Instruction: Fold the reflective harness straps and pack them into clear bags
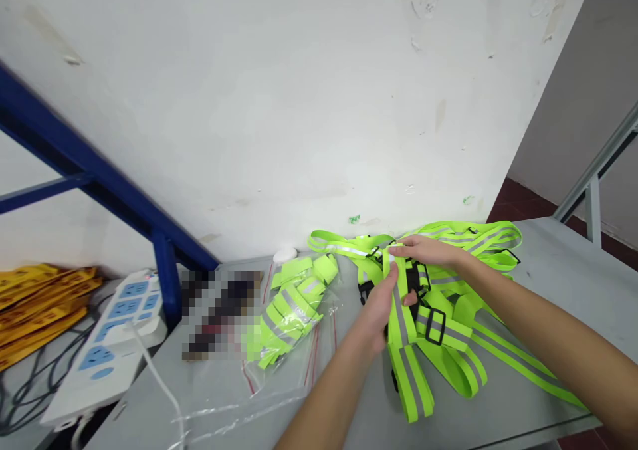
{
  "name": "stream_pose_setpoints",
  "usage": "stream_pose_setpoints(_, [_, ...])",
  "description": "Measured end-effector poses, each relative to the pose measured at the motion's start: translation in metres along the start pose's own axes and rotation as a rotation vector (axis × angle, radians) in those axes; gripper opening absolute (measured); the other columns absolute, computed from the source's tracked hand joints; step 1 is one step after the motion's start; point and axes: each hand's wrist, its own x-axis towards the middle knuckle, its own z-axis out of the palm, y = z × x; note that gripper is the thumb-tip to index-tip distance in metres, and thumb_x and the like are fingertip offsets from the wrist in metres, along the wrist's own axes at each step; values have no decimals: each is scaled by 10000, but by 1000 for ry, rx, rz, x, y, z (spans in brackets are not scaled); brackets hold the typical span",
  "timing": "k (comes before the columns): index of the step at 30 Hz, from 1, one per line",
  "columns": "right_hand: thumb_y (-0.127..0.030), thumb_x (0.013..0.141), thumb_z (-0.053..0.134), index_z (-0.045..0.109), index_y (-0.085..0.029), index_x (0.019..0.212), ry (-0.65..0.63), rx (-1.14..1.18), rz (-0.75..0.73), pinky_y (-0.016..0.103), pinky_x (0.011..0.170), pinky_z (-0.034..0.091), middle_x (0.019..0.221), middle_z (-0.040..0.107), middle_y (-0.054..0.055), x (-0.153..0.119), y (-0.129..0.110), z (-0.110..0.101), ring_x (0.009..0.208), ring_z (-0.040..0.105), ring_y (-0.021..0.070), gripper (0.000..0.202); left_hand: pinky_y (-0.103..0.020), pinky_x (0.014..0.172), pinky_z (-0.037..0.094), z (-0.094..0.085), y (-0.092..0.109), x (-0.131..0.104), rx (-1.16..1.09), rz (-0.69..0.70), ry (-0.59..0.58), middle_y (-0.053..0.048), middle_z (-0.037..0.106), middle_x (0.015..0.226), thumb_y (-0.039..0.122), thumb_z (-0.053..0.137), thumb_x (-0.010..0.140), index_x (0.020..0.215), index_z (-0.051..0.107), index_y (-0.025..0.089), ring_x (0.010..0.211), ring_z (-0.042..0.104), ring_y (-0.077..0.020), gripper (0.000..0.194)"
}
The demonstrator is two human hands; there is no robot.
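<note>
Across the grey tabletop [561,267], loose reflective straps [464,309] spread toward four o'clock, not yet neatly folded. At six o'clock, clear plastic [284,389] covers or encloses a folded bundle [294,314], seemingly finished. Beyond it toward four, the held strap [399,320] looks partly gathered, loops hanging. The left hand [377,309] pinches it between thumb and fingers; the right hand's [431,249] fingers touch its top, pinch unclear.

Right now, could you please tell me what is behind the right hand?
Beyond the right hand lie loose green straps on the table, with the white wall behind them. Whatever the hand itself covers cannot be seen.
</note>
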Motion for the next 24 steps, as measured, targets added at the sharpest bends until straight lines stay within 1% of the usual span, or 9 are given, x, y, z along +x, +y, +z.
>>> stream_pose_setpoints(3, [-655, 818, 508, 574, -188, 746, -34, -61, -49, 287, 647, 403, 700, 533, -28, 1, 3, 0, 667, 484, 151, 477, -228, 405, 370, -2, -1, 4, 8, -40, 18, 18, 457, 461, 725, 512, 773, 563, 509, 175, 389, 410, -101, 589])
stream_pose_setpoints(5, [-667, 828, 486, 548, -194, 725, -4, -113, -71, 280, 614, 387, 671, 501, -37, -1, 2, -1, 625, 452, 139, 488, -222, 398, 368, -3, -1, 5, 1, -15, 15, 13, 463, 452, 690, 536, 781, 538, 511, 170, 379, 411, -96, 575])
stream_pose_setpoints(8, [-649, 791, 564, 591, -199, 762, 25, -162, -83, 286, 614, 407, 720, 575, -10, -11, -3, -4, 650, 499, 157, 452, -209, 383, 352, -4, 4, 3, -9, 65, 7, 18, 433, 425, 668, 544, 788, 498, 496, 171, 369, 408, -90, 578])
stream_pose_setpoints(9, [-628, 775, 602, 619, -201, 796, -12, -154, -88, 291, 627, 426, 746, 612, 2, -16, -4, -6, 671, 531, 168, 428, -210, 385, 358, -5, 7, 1, -6, 85, 13, 17, 434, 425, 667, 540, 792, 494, 499, 171, 372, 416, -92, 580])
stream_pose_setpoints(11, [-569, 748, 663, 660, -202, 857, -165, -110, -70, 296, 637, 463, 729, 653, 7, -29, -5, -8, 670, 584, 180, 383, -218, 398, 377, -11, 14, -2, 5, 99, 16, 4, 465, 443, 673, 530, 794, 481, 497, 172, 386, 437, -98, 592])
stream_pose_setpoints(14, [-449, 743, 688, 675, -190, 831, -351, -49, 13, 278, 570, 479, 625, 637, -17, -47, 1, -14, 576, 599, 165, 274, -219, 425, 393, -25, 24, -5, 2, 99, -21, -13, 502, 484, 690, 512, 796, 447, 461, 171, 413, 457, -96, 628])
stream_pose_setpoints(17, [-359, 757, 668, 690, -205, 823, -302, -123, 23, 265, 555, 473, 711, 679, -3, -62, 11, -29, 622, 624, 170, 169, -210, 417, 372, -37, 30, -5, -10, 86, -31, 8, 441, 470, 681, 540, 788, 449, 455, 176, 426, 453, -96, 614])
stream_pose_setpoints(21, [-384, 736, 691, 717, -231, 977, -185, -394, -17, 301, 649, 505, 961, 725, 41, -76, 24, -67, 801, 670, 225, 286, -217, 422, 383, -35, 26, -1, -11, 39, -55, 8, 460, 485, 667, 574, 774, 482, 453, 187, 440, 450, -105, 574])
stream_pose_setpoints(24, [-442, 731, 688, 716, -203, 967, -105, -597, 77, 309, 585, 493, 872, 728, 71, -84, 39, -103, 711, 675, 234, 337, -216, 433, 401, -35, 25, 2, -43, 18, -95, 2, 471, 481, 645, 546, 808, 471, 433, 185, 449, 477, -111, 581])
